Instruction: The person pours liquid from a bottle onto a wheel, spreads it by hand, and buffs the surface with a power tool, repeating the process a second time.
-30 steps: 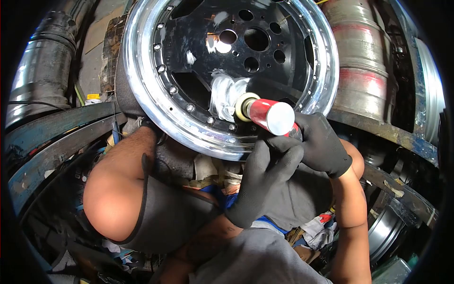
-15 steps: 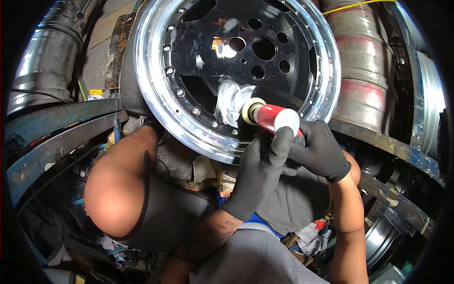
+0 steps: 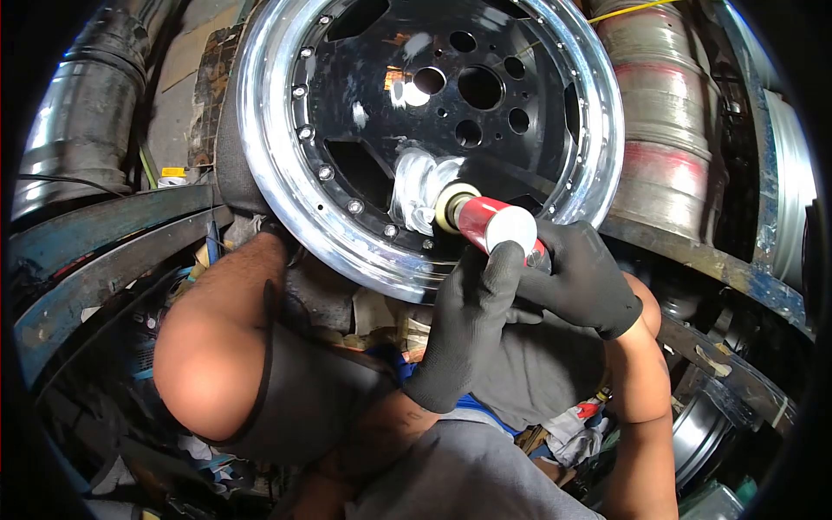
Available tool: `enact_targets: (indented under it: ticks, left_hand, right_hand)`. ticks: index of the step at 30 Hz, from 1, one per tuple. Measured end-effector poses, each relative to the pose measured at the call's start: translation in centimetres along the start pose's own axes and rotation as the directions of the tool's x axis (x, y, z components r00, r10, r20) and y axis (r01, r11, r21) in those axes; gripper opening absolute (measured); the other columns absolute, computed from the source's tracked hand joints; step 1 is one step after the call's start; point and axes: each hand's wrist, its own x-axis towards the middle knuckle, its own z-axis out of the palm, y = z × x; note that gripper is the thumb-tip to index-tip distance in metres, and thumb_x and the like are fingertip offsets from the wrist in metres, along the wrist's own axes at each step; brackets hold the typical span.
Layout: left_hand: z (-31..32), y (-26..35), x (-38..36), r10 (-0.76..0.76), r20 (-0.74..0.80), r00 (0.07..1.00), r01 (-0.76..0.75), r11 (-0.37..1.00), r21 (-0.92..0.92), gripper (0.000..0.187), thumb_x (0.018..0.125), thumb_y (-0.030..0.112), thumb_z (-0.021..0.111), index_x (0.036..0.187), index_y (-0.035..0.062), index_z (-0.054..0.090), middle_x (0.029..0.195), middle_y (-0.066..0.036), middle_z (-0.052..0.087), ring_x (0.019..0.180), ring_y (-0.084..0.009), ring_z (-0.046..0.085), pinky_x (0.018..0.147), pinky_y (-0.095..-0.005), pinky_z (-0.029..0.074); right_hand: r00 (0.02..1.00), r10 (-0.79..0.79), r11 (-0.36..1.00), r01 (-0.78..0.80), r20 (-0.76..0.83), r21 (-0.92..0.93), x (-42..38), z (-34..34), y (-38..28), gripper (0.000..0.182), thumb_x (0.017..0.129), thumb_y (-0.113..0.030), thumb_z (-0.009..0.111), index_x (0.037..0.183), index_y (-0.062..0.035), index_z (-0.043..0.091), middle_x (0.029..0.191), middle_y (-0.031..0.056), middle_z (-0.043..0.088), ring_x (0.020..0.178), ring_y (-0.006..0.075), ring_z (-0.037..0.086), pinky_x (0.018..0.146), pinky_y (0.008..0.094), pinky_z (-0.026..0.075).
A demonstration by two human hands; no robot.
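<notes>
A large wheel rim (image 3: 381, 82) with a black face, a bright chrome lip and small bolts round it leans in front of me. White smeared compound (image 3: 414, 186) covers a patch on the lower part of the face. My left hand (image 3: 472, 316), in a black glove, grips a red handheld polisher (image 3: 479, 218), its thumb on the pale round end. My right hand (image 3: 582, 282), gloved as well, is wrapped round the polisher's right side. The yellowish pad (image 3: 449, 204) meets the rim at the smear's right edge; its contact face is hidden.
Bare metal rims (image 3: 660, 130) are stacked at the right, with a blue-grey metal rail (image 3: 719, 269) below them. More shiny rims (image 3: 87, 113) stand at the far left, behind another metal rail (image 3: 113, 221). My bent knee (image 3: 212, 373) is below the wheel at the left.
Both hands and the polisher have shifted slightly left, and the pad sits a little lower on the smear. The wheel appears slightly further left in view.
</notes>
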Motion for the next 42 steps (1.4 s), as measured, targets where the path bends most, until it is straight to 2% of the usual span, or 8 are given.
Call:
enact_targets:
  ticks: [10, 13, 16, 25, 31, 34, 37, 42]
  left_hand:
    - [-0.4, -0.7, 0.1, -0.045, 0.071, 0.996, 0.049, 0.998, -0.051, 0.08, 0.105, 0.065, 0.046, 0.136, -0.0084, 0.05, 0.126, -0.019, 0.061, 0.113, -0.0263, 0.066, 0.098, -0.0415, 0.057]
    - [-0.8, -1.3, 0.7, -0.001, 0.132, 0.991, 0.011, 0.997, -0.081, 0.081, 0.105, 0.065, 0.046, 0.138, -0.0084, 0.048, 0.128, -0.019, 0.06, 0.115, -0.026, 0.065, 0.1, -0.0409, 0.055]
    - [-1.1, -1.5, 0.4, -0.002, 0.097, 0.995, -0.001, 0.999, 0.033, 0.082, 0.105, 0.066, 0.047, 0.14, -0.0084, 0.047, 0.129, -0.019, 0.06, 0.118, -0.0259, 0.064, 0.103, -0.0406, 0.054]
    - [-0.6, -1.6, -0.3, 0.029, 0.075, 0.997, -0.03, 1.0, 0.005, 0.079, 0.106, 0.063, 0.048, 0.141, -0.008, 0.047, 0.13, -0.019, 0.06, 0.119, -0.0254, 0.064, 0.104, -0.0402, 0.054]
    - [-1.3, -1.9, 0.8, 0.016, 0.196, 0.98, -0.012, 1.0, -0.025, 0.077, 0.107, 0.061, 0.046, 0.143, -0.0078, 0.046, 0.131, -0.019, 0.06, 0.12, -0.0261, 0.063, 0.104, -0.0407, 0.054]
    - [-0.4, -1.6, 0.0, 0.005, 0.078, 0.997, -0.005, 1.0, -0.004, 0.078, 0.107, 0.061, 0.044, 0.142, -0.0083, 0.046, 0.132, -0.02, 0.06, 0.122, -0.027, 0.063, 0.105, -0.0413, 0.053]
    - [-1.1, -1.9, 0.8, -0.067, 0.151, 0.986, 0.065, 0.998, 0.013, 0.079, 0.107, 0.062, 0.044, 0.144, -0.0079, 0.044, 0.133, -0.02, 0.059, 0.122, -0.027, 0.063, 0.106, -0.0408, 0.053]
    - [-1.0, -2.4, 0.5, -0.001, 0.093, 0.996, 0.0, 1.0, 0.007, 0.077, 0.107, 0.061, 0.045, 0.144, -0.0067, 0.045, 0.134, -0.02, 0.059, 0.121, -0.0264, 0.063, 0.105, -0.0396, 0.053]
  right_hand:
    - [0.997, -0.056, 0.998, 0.054, -0.046, -0.044, -0.1, 0.2, 0.4, 0.038, 0.087, -0.038, 0.078, 0.098, -0.0018, 0.072, 0.077, 0.0206, 0.068, 0.07, 0.0391, 0.068, 0.064, 0.0443, 0.051]
    - [0.999, 0.03, 0.998, -0.033, -0.038, -0.057, 0.1, 0.0, -0.3, 0.039, 0.087, -0.038, 0.078, 0.098, -0.0016, 0.071, 0.077, 0.0207, 0.068, 0.071, 0.0395, 0.068, 0.065, 0.0444, 0.051]
    - [0.998, -0.05, 0.998, 0.048, -0.041, -0.05, -0.1, 0.6, 0.5, 0.039, 0.087, -0.039, 0.078, 0.098, -0.0017, 0.071, 0.077, 0.0206, 0.068, 0.072, 0.0399, 0.068, 0.065, 0.0448, 0.051]
    - [0.999, -0.041, 0.999, 0.04, -0.031, -0.031, -0.3, 0.6, 0.5, 0.039, 0.086, -0.039, 0.078, 0.101, -0.0022, 0.072, 0.079, 0.0204, 0.069, 0.072, 0.0396, 0.069, 0.066, 0.0442, 0.051]
    - [0.997, -0.025, 0.998, 0.021, -0.069, -0.065, -0.2, 0.5, 0.6, 0.039, 0.087, -0.038, 0.077, 0.101, -0.0023, 0.071, 0.079, 0.0203, 0.069, 0.073, 0.04, 0.069, 0.067, 0.0442, 0.051]
    - [0.998, -0.06, 0.998, 0.059, -0.035, -0.018, -0.3, 0.3, 0.9, 0.039, 0.087, -0.038, 0.077, 0.1, -0.0021, 0.071, 0.08, 0.0209, 0.068, 0.073, 0.0402, 0.069, 0.067, 0.0444, 0.051]
    - [1.0, 0.013, 0.998, -0.014, -0.019, -0.057, 0.0, -0.3, 0.1, 0.037, 0.087, -0.037, 0.077, 0.099, -0.0022, 0.07, 0.079, 0.0213, 0.068, 0.073, 0.0405, 0.068, 0.066, 0.0444, 0.051]
    - [0.998, -0.061, 0.997, 0.061, -0.01, -0.051, 0.1, 0.0, 0.6, 0.036, 0.087, -0.037, 0.076, 0.099, -0.003, 0.07, 0.078, 0.0212, 0.068, 0.074, 0.0411, 0.068, 0.066, 0.0453, 0.051]
